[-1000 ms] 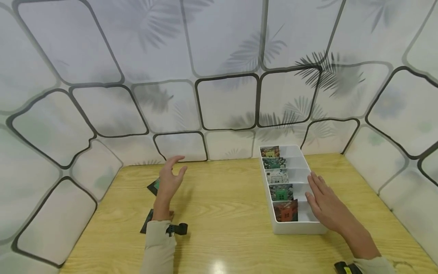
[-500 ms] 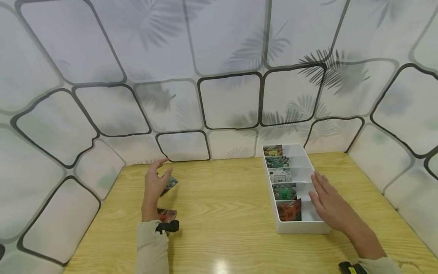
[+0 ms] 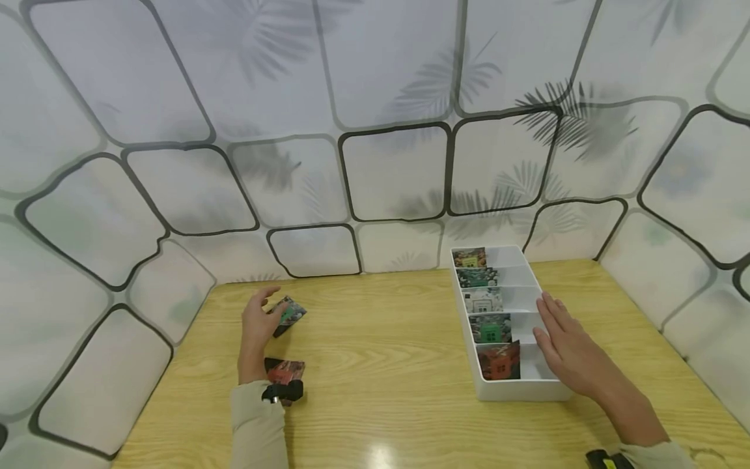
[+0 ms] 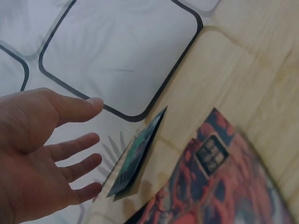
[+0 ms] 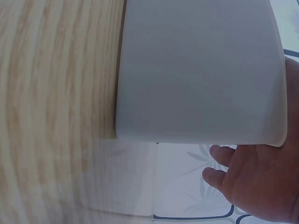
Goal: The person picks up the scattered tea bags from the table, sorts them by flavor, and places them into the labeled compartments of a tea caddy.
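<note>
My left hand point(image 3: 256, 326) hovers at the left side of a flat green-and-dark printed sachet point(image 3: 291, 314) on the table. In the left wrist view its fingers point(image 4: 77, 151) are spread, loosely bent, with a gap to that green sachet point(image 4: 140, 154). A red printed sachet point(image 3: 288, 370) lies nearer, partly hidden by the left wrist. My right hand point(image 3: 571, 352) rests with straight fingers against the right rim of a white divided box point(image 3: 524, 391). Seen from the right wrist, the hand point(image 5: 261, 182) lies along the box's side point(image 5: 201, 70).
Several compartments run from back to front in the box, with sachets standing at their left: yellow point(image 3: 470, 258), teal point(image 3: 477, 277), white point(image 3: 483, 300), green point(image 3: 490, 328) and red point(image 3: 499, 361). A patterned backdrop point(image 3: 392, 176) closes off the wooden table point(image 3: 375, 339) behind and at both sides.
My left hand has moved left and slightly nearer, uncovering the green sachet and more of the red one. The right hand stays at the box. The whole view has shifted slightly.
</note>
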Available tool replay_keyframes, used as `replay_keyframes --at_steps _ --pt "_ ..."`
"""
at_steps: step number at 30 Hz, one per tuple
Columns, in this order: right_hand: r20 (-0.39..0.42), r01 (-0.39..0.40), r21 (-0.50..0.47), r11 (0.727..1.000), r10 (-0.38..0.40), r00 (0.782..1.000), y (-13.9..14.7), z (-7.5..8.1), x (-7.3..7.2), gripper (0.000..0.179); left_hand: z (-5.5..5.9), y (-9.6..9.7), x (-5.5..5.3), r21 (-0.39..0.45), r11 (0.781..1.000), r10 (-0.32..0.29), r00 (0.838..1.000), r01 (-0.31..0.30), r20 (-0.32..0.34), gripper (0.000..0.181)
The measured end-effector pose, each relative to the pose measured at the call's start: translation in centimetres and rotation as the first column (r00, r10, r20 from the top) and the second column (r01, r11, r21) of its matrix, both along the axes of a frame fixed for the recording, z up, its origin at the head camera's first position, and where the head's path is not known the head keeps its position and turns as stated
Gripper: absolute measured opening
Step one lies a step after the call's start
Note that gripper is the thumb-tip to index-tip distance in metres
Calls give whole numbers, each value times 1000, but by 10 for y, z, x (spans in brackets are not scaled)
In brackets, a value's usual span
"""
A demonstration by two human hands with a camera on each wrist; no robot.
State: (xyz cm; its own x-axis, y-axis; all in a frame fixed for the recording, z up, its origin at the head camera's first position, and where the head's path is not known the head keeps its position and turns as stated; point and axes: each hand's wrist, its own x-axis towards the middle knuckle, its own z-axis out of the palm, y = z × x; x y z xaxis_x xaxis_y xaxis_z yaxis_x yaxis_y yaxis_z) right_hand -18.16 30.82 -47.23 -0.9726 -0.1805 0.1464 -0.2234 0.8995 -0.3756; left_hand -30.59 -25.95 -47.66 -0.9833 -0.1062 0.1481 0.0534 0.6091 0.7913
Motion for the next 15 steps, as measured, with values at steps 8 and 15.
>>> replay_keyframes --at_steps 8,15 --pt "-8 -3 -14 1000 3 1000 1 -3 0 64 -8 -7 -2 -36 999 -23 993 27 114 51" --pt "-8 -4 -8 1000 4 1000 2 -2 0 64 -7 -5 -5 -99 994 -19 983 37 185 50"
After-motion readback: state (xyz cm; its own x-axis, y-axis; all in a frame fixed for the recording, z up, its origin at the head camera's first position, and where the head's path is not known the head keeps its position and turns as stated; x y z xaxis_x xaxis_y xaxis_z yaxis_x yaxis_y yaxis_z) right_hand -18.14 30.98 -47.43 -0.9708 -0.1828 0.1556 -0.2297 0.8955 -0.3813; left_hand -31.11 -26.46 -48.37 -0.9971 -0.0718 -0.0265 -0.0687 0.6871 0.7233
